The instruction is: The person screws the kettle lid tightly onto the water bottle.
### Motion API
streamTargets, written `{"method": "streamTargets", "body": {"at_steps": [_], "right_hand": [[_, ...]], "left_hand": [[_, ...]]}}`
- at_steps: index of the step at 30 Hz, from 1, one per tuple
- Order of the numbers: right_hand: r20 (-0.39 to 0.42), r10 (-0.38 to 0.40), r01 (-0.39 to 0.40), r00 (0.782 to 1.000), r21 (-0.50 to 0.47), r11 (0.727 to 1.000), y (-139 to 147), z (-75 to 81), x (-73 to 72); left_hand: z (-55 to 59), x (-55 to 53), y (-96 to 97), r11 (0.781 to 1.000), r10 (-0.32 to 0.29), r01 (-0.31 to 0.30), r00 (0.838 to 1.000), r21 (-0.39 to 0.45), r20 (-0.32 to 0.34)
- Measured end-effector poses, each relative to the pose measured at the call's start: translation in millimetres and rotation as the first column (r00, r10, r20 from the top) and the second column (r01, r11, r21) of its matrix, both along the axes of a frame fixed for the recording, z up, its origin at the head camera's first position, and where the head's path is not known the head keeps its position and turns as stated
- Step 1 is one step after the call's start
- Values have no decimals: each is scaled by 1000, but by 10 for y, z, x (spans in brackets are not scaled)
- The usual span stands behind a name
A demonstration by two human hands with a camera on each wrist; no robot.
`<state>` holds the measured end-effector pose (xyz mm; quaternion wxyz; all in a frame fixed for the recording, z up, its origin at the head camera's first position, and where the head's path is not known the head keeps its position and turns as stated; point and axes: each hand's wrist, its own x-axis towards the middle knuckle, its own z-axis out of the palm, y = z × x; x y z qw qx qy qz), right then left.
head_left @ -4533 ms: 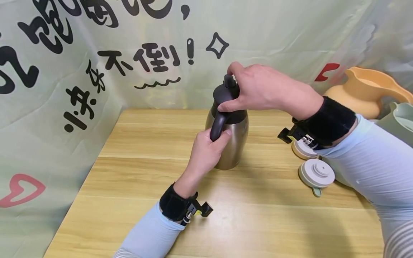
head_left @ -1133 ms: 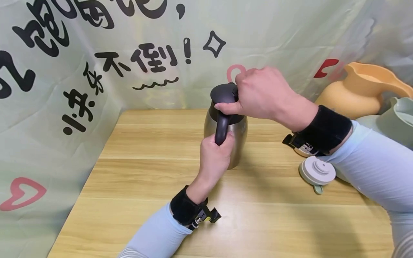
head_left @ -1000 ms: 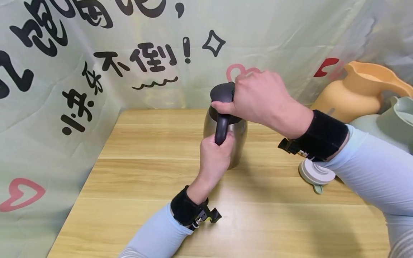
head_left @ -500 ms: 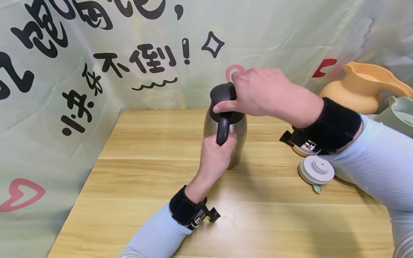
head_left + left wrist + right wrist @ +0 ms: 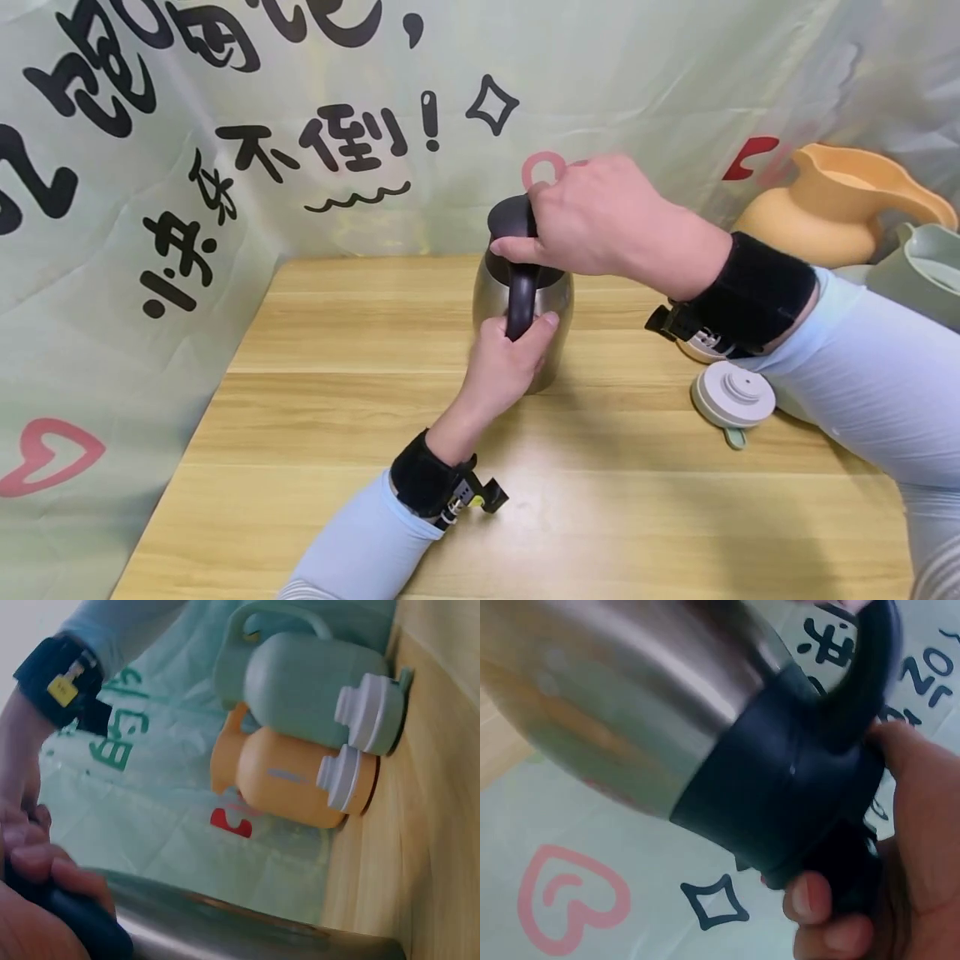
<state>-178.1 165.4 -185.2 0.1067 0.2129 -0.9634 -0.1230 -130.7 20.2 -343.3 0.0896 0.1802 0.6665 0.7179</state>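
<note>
A stainless steel thermos jug [image 5: 555,302] with a black collar stands upright on the wooden table. My left hand [image 5: 501,371] grips its black handle [image 5: 521,298], the thumb lying along the side toward the steel body. From the right, my right hand [image 5: 600,218] holds the black lid [image 5: 511,218], its thumb over the top of the handle. In the right wrist view, fingers [image 5: 810,898] curl round the dark lid above the black collar [image 5: 772,780]. Part of the lid is hidden behind the right hand in the head view.
At the right stand an orange jug [image 5: 281,776] and a green jug [image 5: 315,686], both with handles. Two white-and-coloured lids lie before them, a green-edged one [image 5: 733,395] and an orange-edged one [image 5: 346,780]. A printed cloth [image 5: 375,225] hangs behind the table.
A raised black piece on the lid, seen 4.5 s ago, is now out of sight, and my right fingers have curled round the lid. The right hand has shifted slightly lately; the jug stays in place.
</note>
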Motion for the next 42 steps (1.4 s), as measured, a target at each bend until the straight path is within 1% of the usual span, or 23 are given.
{"method": "streamTargets", "body": {"at_steps": [2,4,5,8,12,13,15,16,19,21,23,25,27,30,32,35,37,39,42], "right_hand": [[-50,12,-12,999,1,1000,-35,-37,33],[-57,-10,11,998,9,1000,-101,-51,64],[-57,-25,26,998,20,999,-139,-52,79],[-18,-115,116,993,52,992,-267,-32,124],[4,-202,201,979,83,976,-383,-23,158],[5,-211,209,978,88,974,-395,-22,159],[13,-216,214,976,89,973,-402,-16,150],[20,-206,204,978,90,975,-394,-13,142],[116,-186,176,976,88,980,-325,45,105],[206,-178,164,962,82,983,-257,104,64],[286,-185,169,940,77,983,-184,173,19],[335,-181,167,925,70,984,-129,230,-36],[370,-163,147,914,72,986,-100,275,-94],[391,-122,100,912,76,992,-108,316,-190],[391,-102,72,915,91,993,-133,326,-248],[368,-94,48,925,133,990,-168,311,-311],[363,-92,39,927,149,988,-165,286,-335],[372,-83,35,925,132,991,-133,261,-348],[401,-58,36,914,62,997,-79,253,-350]], "left_hand": [[8,38,31,994,104,-104,995,-42,-9],[15,65,54,984,171,-171,985,-55,-19],[16,75,63,979,193,-194,981,-55,-21],[15,90,90,970,241,-242,970,-28,-36],[5,85,123,961,277,-277,958,3,-69],[6,83,129,959,282,-282,957,4,-74],[3,76,141,961,277,-277,958,7,-77],[2,73,146,963,268,-269,961,7,-72],[-8,58,157,975,223,-224,974,-3,-48],[-13,49,161,981,194,-195,980,-16,-40],[-15,40,163,985,172,-173,984,-27,-35],[-18,32,161,987,155,-155,987,-28,-33],[-24,26,156,990,137,-138,990,-20,-27],[-33,13,147,994,113,-113,993,-8,-29],[-34,3,143,995,104,-104,994,1,-39],[-30,-11,146,994,105,-105,993,3,-60],[-29,-16,154,994,109,-109,992,-1,-71],[-29,-17,168,994,110,-111,991,-6,-76],[-29,-19,154,994,107,-108,991,-13,-79]]}}
